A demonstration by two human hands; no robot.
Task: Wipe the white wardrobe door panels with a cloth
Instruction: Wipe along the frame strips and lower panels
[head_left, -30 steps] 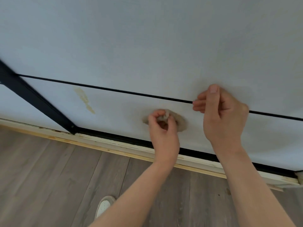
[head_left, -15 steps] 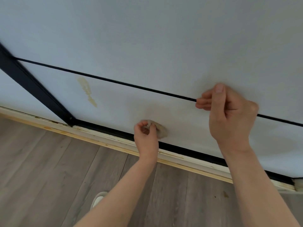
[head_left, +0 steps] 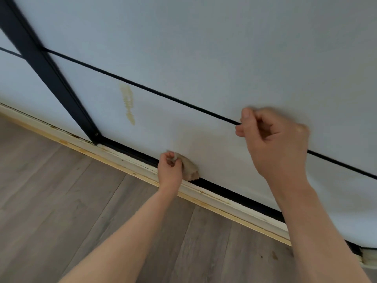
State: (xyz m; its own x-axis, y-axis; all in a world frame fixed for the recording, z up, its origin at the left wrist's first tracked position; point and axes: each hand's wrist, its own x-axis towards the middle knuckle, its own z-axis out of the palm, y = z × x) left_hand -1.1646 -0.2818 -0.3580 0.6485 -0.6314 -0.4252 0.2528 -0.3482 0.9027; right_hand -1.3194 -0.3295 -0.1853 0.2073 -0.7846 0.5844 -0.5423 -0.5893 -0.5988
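The left hand (head_left: 170,170), low in the middle of the frame, had its fingers curled tight round a small crumpled beige cloth (head_left: 190,170) and pressed it against the bottom edge of the lower white wardrobe door panel (head_left: 204,135), right where the panel met the black bottom rail (head_left: 234,193). The cloth bulged out to the right of the fist, touching both panel and rail.

The yellowish streaky stain (head_left: 127,103) lay up and to the left of the cloth, well apart from it, its long axis running steeply from just under the thin black dividing strip (head_left: 163,92) down toward the rail. In my judgement the left hand was the one placed to reach it, by a sweep up and leftward across bare panel; nothing stood between cloth and stain.

The right hand (head_left: 277,144), at right of centre, was loosely fisted and empty, knuckles and thumb tip resting against the door at the dividing strip, seemingly as a brace. Motion blur softened its outline.

The broad black vertical frame post (head_left: 47,72) crossed the upper left, bounding the panel beyond the stain. Below ran the pale wooden floor track (head_left: 130,162) and grey wood-plank floor (head_left: 61,201).
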